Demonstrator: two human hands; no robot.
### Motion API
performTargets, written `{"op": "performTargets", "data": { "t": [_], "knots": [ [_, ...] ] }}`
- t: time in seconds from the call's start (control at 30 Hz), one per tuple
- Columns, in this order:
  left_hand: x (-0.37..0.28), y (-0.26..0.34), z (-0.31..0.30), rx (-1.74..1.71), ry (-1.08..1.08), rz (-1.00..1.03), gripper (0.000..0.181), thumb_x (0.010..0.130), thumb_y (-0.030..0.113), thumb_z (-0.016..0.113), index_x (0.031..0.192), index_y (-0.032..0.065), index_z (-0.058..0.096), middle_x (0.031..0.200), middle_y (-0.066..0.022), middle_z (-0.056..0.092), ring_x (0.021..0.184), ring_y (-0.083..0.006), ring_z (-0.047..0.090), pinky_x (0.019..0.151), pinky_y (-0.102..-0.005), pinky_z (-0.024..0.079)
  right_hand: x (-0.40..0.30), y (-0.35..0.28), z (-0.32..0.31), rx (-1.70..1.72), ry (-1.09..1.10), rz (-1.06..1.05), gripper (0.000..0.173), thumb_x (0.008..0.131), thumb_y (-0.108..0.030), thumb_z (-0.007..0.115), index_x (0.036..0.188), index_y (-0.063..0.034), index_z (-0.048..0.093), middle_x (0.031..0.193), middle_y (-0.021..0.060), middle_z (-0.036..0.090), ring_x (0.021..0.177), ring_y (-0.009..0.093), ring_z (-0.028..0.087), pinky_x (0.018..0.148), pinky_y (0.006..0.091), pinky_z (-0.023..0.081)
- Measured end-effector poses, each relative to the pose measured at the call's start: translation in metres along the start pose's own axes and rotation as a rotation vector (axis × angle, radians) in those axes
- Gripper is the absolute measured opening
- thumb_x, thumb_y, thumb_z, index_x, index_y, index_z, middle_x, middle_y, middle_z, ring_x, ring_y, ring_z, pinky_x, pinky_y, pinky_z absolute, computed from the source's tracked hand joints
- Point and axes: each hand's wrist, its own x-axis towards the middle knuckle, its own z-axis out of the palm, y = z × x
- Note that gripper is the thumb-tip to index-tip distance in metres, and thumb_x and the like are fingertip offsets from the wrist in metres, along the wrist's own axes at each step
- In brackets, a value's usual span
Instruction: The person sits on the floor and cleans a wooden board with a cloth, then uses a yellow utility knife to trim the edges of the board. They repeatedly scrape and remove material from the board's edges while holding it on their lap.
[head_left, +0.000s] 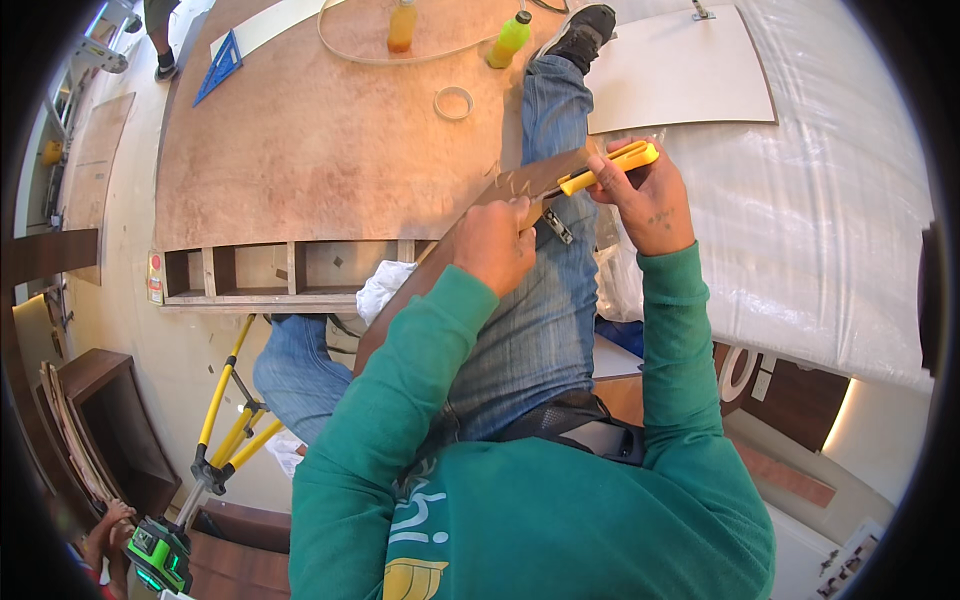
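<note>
My right hand (645, 199) grips a yellow utility knife (611, 168), its tip pointing down-left toward the fingers of my left hand. My left hand (496, 244) is closed on the edge of a long brown board (431, 281), which lies slantwise over my lap. Close to the knife tip, several thin curled shavings (511, 182) rest on the board. A metal cabinet hinge (557, 226) shows just below the board, over my thigh. Whether the blade touches the board is hidden by my left fingers.
A plywood-topped frame (322, 150) carries two bottles (510, 41), a roll of edging tape (454, 103) and a blue speed square (220, 67). White cloth (384, 289) lies at its edge. A white panel (682, 71) is at right. A tripod (225, 420) with laser level (159, 553) stands lower left, near another person's hands (115, 521).
</note>
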Motion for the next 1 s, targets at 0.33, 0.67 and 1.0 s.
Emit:
{"op": "performTargets", "data": {
  "t": [0.33,0.67,1.0],
  "knots": [
    [0.004,0.015,-0.01,0.077,-0.086,-0.112,0.043,0.091,0.023,0.084,0.13,0.0065,0.081,0.102,-0.0267,0.079,0.099,-0.0445,0.077,0.09,-0.05,0.062,0.04,0.028,-0.02,0.063,-0.138,0.198,0.048,0.1,-0.028,0.084,0.124,0.01,0.066,0.106,0.019,0.077,0.092,0.024,0.08,0.083,0.0337,0.069],
    [-0.002,-0.004,0.0,-0.158,0.04,-0.043,0.053,0.091,0.022,0.084,0.139,0.0018,0.075,0.112,-0.0304,0.077,0.104,-0.0441,0.077,0.092,-0.0459,0.061,0.011,0.005,-0.021,0.082,-0.097,0.055,0.046,0.1,-0.029,0.086,0.123,0.0052,0.064,0.109,0.0135,0.073,0.094,0.02,0.077,0.084,0.0319,0.067],
    [0.01,-0.01,0.009,-0.05,0.06,0.122,0.048,0.091,0.014,0.076,0.137,0.0004,0.072,0.123,-0.0261,0.076,0.11,-0.047,0.074,0.098,-0.0534,0.06,0.011,-0.004,-0.016,-0.004,-0.034,0.01,0.044,0.101,-0.028,0.086,0.121,0.0053,0.065,0.101,0.0122,0.074,0.087,0.017,0.075,0.082,0.0302,0.064]
  ]
}}
